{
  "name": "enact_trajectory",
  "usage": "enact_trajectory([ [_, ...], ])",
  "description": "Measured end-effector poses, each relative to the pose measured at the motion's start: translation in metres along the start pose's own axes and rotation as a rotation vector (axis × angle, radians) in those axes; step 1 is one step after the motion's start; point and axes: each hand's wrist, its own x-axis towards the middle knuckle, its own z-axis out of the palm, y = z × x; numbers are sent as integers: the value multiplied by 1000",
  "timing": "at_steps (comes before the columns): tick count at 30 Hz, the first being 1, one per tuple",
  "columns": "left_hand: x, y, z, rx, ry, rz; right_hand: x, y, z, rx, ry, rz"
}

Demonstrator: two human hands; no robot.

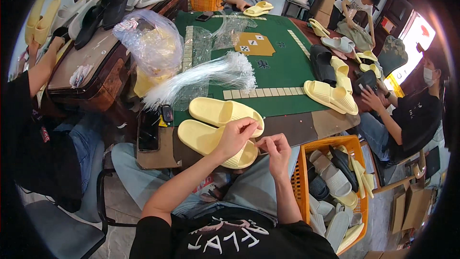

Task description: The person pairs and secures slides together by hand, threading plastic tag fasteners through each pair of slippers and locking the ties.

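Note:
In front of me at the table's near edge lies a pair of pale yellow slippers: the far slipper (pixel 211 109) and the near slipper (pixel 197 135), side by side with their open toes to the right. My left hand (pixel 235 138) is over the near slipper's strap, its fingers pinched together by the toes. Just right of the toes, my right hand (pixel 276 152) is closed in a pinch too. Whatever the fingertips hold is too small to make out. Beyond the slippers lies a bundle of thin, clear-white plastic strands (pixel 206 77).
An orange crate (pixel 301 189) full of mixed slippers stands by my right leg. A phone (pixel 148 132) and keys (pixel 166 113) lie left. A clear bag (pixel 152 43) sits beyond. More slippers (pixel 330 97) rest on the table's right side. Several people sit or stand around.

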Motion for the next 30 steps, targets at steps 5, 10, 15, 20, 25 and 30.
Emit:
enact_trajectory([
  [5, -4, 6, -5, 305, 21, 81, 1, 1, 4, 46, -42, 74],
  [10, -11, 7, -6, 646, -49, 175, 6, -2, 7, -19, 36, 61],
  [15, -14, 2, -2, 846, -55, 273, 8, -2, 8, 70, 39, 73],
  [20, -15, -3, -1, 876, -46, 311, 9, -3, 4, 71, -4, 68],
  [25, -15, -5, -1, 812, -47, 322, 10, -4, 3, 80, -14, 75],
  [30, -16, -4, -2, 829, -48, 314, 9, -5, 1, 56, -22, 68],
])
